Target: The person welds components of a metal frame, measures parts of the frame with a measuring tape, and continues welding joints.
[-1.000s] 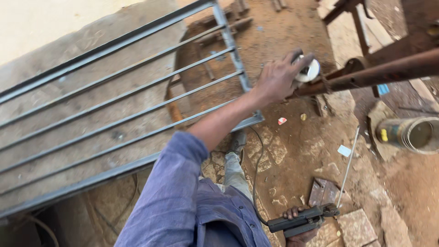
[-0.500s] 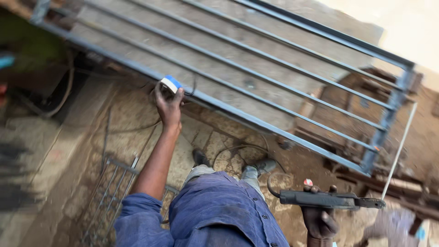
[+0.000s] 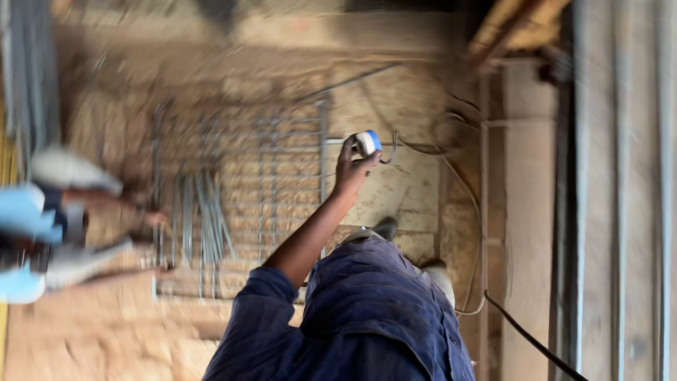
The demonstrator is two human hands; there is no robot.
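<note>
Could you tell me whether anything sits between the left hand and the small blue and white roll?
Nothing visible does. The left hand already grips the small blue and white roll in its fingers, raised above the metal grid lying on the ground. The right hand is out of view.

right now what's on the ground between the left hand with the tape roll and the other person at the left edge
A metal grille lying flat on the ground, in the head view.

Your single head-worn camera looks steeply down past your own blue-clad torso [image 3: 381, 317] onto the dirt floor [image 3: 106, 339], close in, motion-blurred, with a metal grille [image 3: 240, 190] lying far left of the frame.
</note>
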